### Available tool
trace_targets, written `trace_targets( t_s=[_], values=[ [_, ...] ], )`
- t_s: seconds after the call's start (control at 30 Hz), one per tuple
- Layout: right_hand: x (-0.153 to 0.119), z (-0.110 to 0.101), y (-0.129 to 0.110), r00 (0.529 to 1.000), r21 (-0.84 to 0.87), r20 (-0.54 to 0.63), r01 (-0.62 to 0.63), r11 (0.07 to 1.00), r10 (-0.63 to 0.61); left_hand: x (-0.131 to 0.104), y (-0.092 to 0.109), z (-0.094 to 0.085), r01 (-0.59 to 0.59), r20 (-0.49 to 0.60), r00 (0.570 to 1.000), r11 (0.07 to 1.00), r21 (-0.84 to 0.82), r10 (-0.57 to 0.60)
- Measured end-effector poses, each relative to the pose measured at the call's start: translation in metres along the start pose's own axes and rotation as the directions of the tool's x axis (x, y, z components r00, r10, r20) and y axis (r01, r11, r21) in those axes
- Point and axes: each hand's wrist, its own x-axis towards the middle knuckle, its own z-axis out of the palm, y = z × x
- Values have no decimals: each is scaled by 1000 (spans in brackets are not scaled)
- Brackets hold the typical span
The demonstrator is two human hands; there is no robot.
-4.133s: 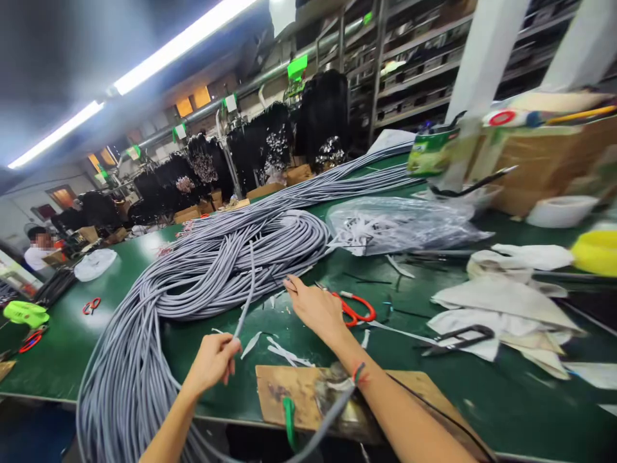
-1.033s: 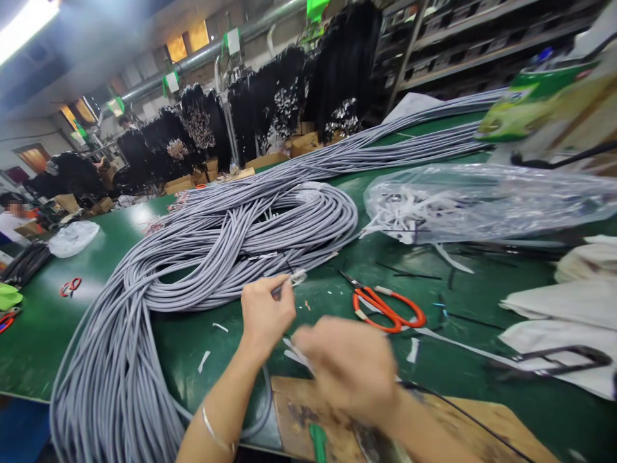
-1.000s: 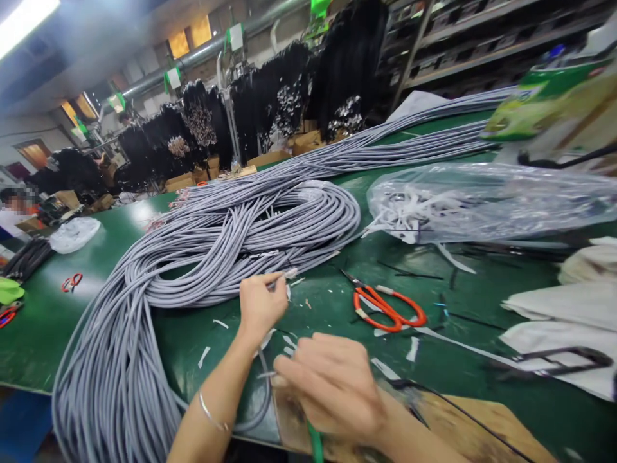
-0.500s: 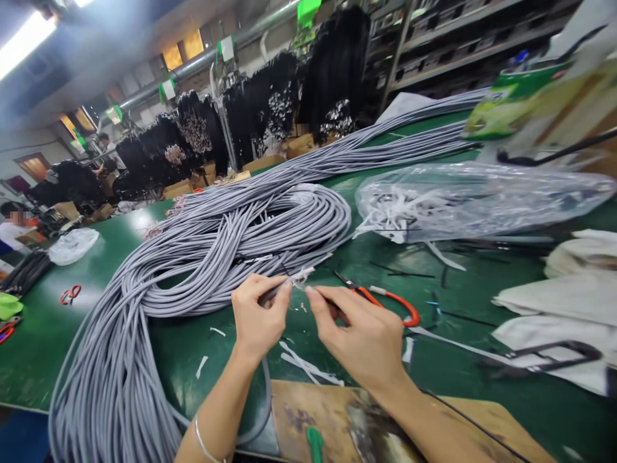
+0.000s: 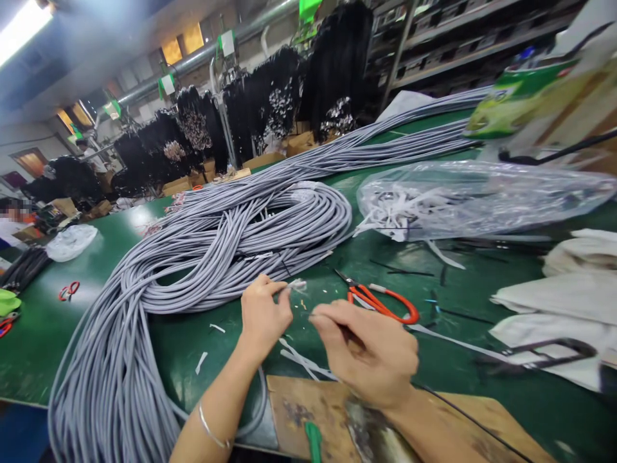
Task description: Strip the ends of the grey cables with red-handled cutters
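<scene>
Head view shows the left hand (image 5: 264,315) pinching a frayed cable end (image 5: 297,285) over the bench (image 5: 186,341), near the grey cable bundle (image 5: 299,225), while the right hand (image 5: 371,350), fingertips drawn together, is just apart, its contents unclear.

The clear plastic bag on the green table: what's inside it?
The clear plastic bag holds loose white strips, tangled near its left end in the picture, with some ends poking out. Whatever lies beneath the uppermost strips is covered, so I cannot tell.
</scene>
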Motion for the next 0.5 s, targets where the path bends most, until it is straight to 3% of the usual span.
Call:
trace_targets(
  t_s=[0.1, 0.2, 0.3, 0.5],
  values=[
    [1, -1, 3, 996, -42, -24, -87, 995, 86, 5, -4, -3, 104, -34, 993, 984, -144, -110],
    [4, 2, 10, 975, -96, -42, -223, 970, 220, 3, 1, -7, 110, -44, 990, 939, -326, -132],
    [6, 5, 12, 960, -66, -36, -279, 958, 277, -2, 10, -11, 30, -25, 999, 929, -369, -42],
    [6, 5, 13, 960, -39, -44, -278, 960, 276, -7, 13, -9, -244, -103, 968, 952, -184, 228]
  ],
)
